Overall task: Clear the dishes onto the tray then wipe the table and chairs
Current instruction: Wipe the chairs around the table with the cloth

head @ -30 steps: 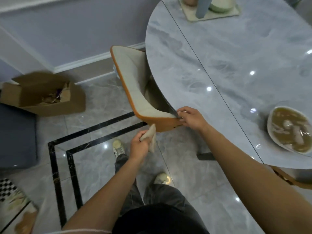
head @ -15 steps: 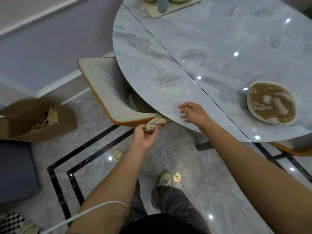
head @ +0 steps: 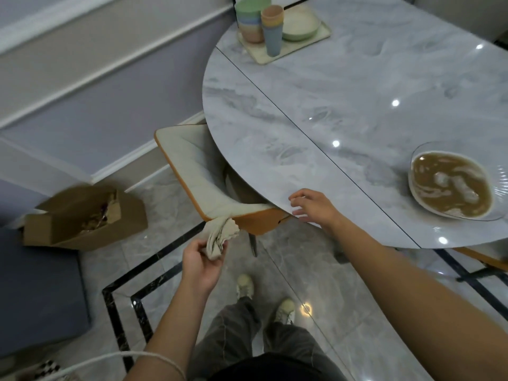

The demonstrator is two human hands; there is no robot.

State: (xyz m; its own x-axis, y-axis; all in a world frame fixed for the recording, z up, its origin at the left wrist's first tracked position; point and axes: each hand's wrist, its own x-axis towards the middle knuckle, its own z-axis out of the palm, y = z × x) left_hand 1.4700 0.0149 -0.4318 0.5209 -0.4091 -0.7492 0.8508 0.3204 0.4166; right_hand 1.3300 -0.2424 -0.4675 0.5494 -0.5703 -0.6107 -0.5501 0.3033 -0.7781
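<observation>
Here your left hand point(head: 202, 264) clenches its fingers around the crumpled beige cloth point(head: 220, 237) just beside the cream, orange-edged chair point(head: 198, 171), while your right hand point(head: 316, 206), fingers loosely spread and grasping nothing, hovers at the grey marble desk point(head: 316, 105) edge.

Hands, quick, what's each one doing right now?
Left hand: closed on the cloth, beside the chair corner.
Right hand: open, empty, at the table edge.

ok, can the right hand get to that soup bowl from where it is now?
Probably yes. The right hand hovers open at the table edge, and the bare marble between it and the bowl holds nothing. The cloth is in the left hand, so the right is free.
</observation>
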